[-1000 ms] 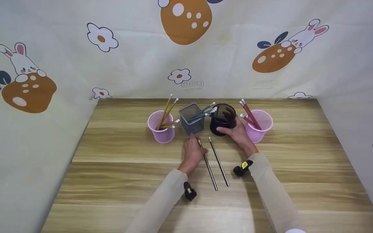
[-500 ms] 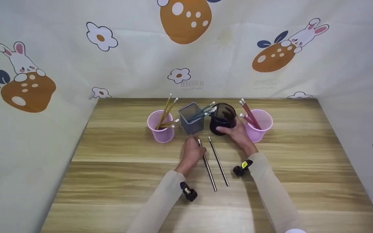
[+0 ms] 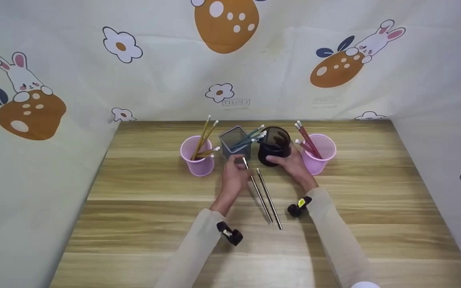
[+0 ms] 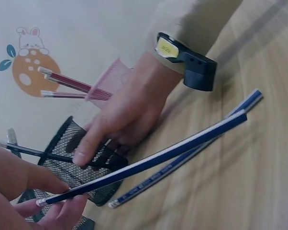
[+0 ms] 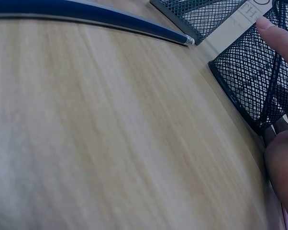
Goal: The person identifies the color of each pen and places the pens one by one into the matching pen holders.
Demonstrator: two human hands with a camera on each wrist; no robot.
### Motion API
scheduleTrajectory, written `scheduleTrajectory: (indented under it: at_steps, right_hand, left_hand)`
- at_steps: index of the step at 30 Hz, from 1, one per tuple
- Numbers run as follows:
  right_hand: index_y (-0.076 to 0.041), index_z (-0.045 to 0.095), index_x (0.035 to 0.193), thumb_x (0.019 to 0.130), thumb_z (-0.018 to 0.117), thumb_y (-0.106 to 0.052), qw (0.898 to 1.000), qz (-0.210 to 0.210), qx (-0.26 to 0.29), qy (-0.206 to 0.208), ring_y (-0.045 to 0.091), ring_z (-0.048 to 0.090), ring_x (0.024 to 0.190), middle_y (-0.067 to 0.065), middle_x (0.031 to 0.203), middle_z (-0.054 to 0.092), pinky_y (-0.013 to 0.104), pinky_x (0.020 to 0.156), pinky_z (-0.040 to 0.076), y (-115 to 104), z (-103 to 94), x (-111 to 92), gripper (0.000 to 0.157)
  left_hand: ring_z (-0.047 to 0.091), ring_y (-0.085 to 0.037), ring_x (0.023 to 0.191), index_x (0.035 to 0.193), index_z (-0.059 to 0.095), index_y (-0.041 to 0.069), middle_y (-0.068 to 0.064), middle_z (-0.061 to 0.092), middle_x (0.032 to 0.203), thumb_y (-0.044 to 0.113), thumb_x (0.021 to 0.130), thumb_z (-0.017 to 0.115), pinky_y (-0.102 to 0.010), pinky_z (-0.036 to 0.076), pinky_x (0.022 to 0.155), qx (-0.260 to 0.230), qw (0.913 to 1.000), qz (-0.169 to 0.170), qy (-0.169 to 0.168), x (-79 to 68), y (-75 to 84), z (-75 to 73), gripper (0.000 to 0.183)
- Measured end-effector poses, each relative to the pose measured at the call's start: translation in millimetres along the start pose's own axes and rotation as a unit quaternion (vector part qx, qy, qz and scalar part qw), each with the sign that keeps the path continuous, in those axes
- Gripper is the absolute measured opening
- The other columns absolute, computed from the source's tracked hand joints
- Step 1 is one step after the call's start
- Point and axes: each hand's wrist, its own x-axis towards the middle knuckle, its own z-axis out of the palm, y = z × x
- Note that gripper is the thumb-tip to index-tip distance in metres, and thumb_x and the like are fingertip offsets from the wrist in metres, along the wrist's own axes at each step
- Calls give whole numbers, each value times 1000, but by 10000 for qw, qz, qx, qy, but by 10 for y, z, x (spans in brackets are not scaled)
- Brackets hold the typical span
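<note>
My left hand pinches a striped pencil near its white eraser end. In the left wrist view this pencil is blue and silver, raised at a slant over the table. A matching second pencil lies on the wood to its right. My right hand holds the round black mesh pen holder, thumb in front and fingers around its far right side. Through the holder's mesh a dark pencil shows in the right wrist view.
A square grey mesh holder with green pencils stands left of the black one. Pink cups flank them: the left cup has yellow pencils, the right cup red ones. A patterned cloth backs the wooden table.
My left hand has lifted the nearer striped pencil off the table, its eraser end rising toward the grey holder. The right hand stays on the black pen holder.
</note>
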Motion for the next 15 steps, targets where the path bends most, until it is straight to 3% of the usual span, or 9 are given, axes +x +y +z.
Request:
scheduleTrajectory:
  at_steps: [6,11,15]
  right_hand:
    - [-4,40,150,76,87,-12,9999,56,-92,-101,37,45,141,23,148,51,44,124,29,-294,19,-106,88]
    - [-3,39,150,76,86,-11,9999,17,-79,-87,38,44,141,24,149,50,44,124,29,-286,16,-108,88]
    - [-4,38,151,76,86,-11,9999,101,-92,-99,36,44,142,22,149,50,43,124,29,-244,11,-96,89]
  left_hand:
    - [63,-16,75,121,64,5,-7,65,86,-7,76,68,-21,50,62,-129,9984,180,523,37,166,-54,47]
    - [70,-23,79,116,63,-1,-17,71,90,-4,79,73,-26,58,68,-724,9902,493,1087,24,271,-51,39]
    - [68,-19,79,116,62,-2,-19,70,94,-6,81,73,-28,60,67,-1305,9816,549,1281,3,349,-52,38]
